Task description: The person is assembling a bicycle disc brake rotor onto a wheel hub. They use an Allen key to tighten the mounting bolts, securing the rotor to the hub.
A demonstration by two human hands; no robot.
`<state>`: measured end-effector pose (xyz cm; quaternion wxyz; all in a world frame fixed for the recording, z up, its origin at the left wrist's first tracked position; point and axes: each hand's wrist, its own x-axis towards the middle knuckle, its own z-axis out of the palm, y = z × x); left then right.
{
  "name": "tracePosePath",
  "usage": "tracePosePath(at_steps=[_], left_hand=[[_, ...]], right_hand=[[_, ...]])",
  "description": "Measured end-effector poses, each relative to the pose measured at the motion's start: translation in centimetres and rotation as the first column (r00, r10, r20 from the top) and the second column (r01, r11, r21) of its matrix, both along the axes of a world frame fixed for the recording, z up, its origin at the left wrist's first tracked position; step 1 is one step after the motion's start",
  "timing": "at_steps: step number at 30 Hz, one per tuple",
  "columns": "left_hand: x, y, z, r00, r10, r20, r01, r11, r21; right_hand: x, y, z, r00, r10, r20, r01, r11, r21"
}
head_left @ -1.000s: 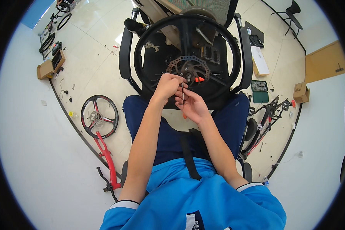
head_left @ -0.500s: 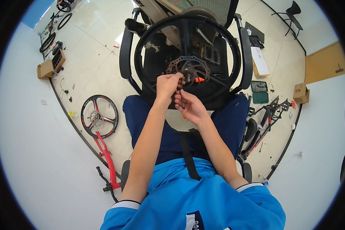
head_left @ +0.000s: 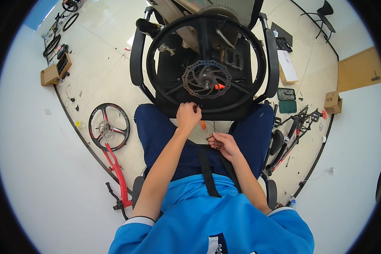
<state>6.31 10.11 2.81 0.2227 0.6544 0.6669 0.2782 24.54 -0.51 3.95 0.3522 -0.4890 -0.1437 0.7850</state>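
A black bicycle wheel (head_left: 204, 42) lies flat on an office chair's seat in front of me, a perforated brake disc (head_left: 192, 86) at its hub. My left hand (head_left: 188, 116) is at the wheel's near rim. Its fingers are pinched around something small and dark that I cannot make out. Lower and to the right, over my lap, my right hand (head_left: 224, 144) is closed on a thin metal hex key (head_left: 214, 127), its long end pointing away from me. A small orange piece (head_left: 219, 86) rests beside the hub axle.
A pedal (head_left: 233, 60) and small metal parts lie on the seat between the armrests (head_left: 137, 63). On the left floor are a spoked wheel (head_left: 122, 132) and red frame part (head_left: 122, 182). At right stand a bicycle frame (head_left: 295, 137), green tool case (head_left: 287, 106) and cardboard box (head_left: 333, 103).
Both hands have drawn back from the hub toward me, leaving the disc in full view. My right hand has dropped lower with the hex key; my left is now at the near rim.
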Motion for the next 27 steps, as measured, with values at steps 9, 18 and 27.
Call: tracePosePath(at_steps=[9, 18, 27], left_hand=[[1.0, 1.1, -1.3, 0.970, 0.133, 0.203, -0.114, 0.988, -0.103], [1.2, -0.2, 13.8, 0.429, 0.136, 0.893, 0.196, 0.951, -0.239], [-0.4, 5.3, 13.9, 0.620, 0.196, 0.760, 0.162, 0.916, -0.368]], right_hand=[[0.3, 0.7, 1.2, 0.998, 0.016, 0.054, -0.018, 0.999, 0.042], [-3.4, 5.5, 10.1, 0.947, 0.040, -0.319, 0.066, 0.947, 0.313], [-5.4, 10.8, 9.4, 0.893, -0.103, -0.437, 0.207, 0.958, 0.198]])
